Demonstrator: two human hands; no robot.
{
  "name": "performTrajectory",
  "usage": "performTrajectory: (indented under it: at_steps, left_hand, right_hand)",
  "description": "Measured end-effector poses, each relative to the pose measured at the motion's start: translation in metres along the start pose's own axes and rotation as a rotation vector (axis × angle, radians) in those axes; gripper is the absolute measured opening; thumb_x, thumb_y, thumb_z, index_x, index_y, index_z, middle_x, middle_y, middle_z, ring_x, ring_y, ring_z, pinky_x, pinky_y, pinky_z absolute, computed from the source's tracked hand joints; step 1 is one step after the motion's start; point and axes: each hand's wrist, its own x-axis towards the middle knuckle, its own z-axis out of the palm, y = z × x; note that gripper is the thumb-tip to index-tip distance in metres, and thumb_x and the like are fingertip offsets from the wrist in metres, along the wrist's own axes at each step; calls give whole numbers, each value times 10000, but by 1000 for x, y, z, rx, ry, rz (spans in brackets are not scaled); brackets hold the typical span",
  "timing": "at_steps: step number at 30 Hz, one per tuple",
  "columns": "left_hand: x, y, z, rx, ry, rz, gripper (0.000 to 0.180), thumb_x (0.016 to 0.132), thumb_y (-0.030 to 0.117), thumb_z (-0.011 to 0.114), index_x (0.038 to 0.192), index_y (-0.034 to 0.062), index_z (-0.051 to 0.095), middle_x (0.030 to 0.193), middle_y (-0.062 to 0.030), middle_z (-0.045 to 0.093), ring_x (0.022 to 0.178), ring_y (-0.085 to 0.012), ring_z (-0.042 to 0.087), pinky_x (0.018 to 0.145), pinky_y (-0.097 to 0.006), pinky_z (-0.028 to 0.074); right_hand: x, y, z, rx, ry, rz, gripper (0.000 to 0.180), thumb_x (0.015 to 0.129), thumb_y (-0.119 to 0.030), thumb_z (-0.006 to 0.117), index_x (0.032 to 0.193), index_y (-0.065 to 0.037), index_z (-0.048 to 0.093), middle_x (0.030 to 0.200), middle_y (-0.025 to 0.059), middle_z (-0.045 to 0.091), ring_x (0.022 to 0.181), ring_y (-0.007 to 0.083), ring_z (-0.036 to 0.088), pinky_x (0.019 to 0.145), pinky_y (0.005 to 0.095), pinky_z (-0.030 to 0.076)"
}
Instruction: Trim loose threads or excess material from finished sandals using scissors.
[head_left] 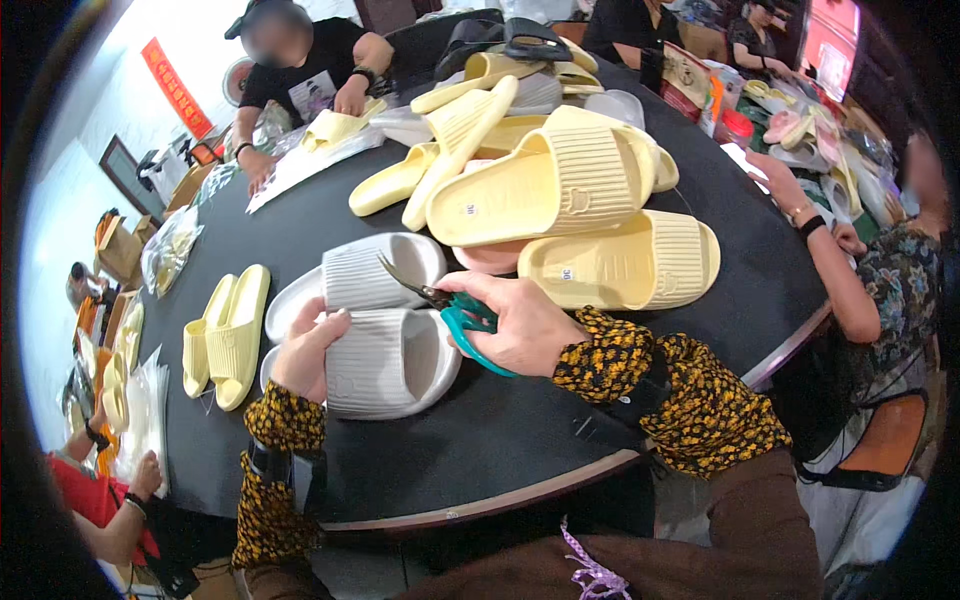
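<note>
A pair of light grey slide slippers with ribbed straps lies side by side in front of me. My left hand [303, 352] is closed on the side of the nearer grey slipper [375, 365], thumb over its strap edge. The farther grey slipper [370, 270] lies just beyond. My right hand [525, 325] grips scissors [466, 332] with teal handles and slim pointed blades. The blades point up and left, over the farther slipper's strap, and look parted. Whether they touch the strap I cannot tell.
Yellow slippers [560, 185] are heaped beyond my hands on the black table [540, 430]. Another yellow pair [232, 335] lies at left, near clear plastic bags [150, 420]. A person [315, 70] across the table handles a yellow slipper; another [890, 260] sits at right.
</note>
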Motion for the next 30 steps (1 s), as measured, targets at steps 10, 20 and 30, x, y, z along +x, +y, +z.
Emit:
performTrajectory:
  at_steps: [10,20,30]
  left_hand:
    - [-16,18,31,-37,125,487,421,834,0,492,1222,7,330,1142,-144,500,1021,-199,511,894,-328,402]
    - [-26,7,44,23,211,680,505,834,-17,483,1275,-7,237,1235,-174,396,1113,-229,436,934,-344,352]
    - [-30,-4,46,105,223,718,560,802,4,501,1293,18,230,1214,-185,441,1087,-255,475,912,-350,380]
  right_hand:
    - [0,-4,-3,-51,-24,40,378,787,-123,611,1129,-27,483,797,73,610,717,115,596,651,246,489]
    - [0,6,4,-119,-52,155,363,778,-138,613,1104,-32,493,931,120,592,765,163,600,680,274,496]
    - [-1,1,3,-38,-99,223,418,753,-126,631,1131,-35,477,908,134,597,756,181,609,684,290,501]
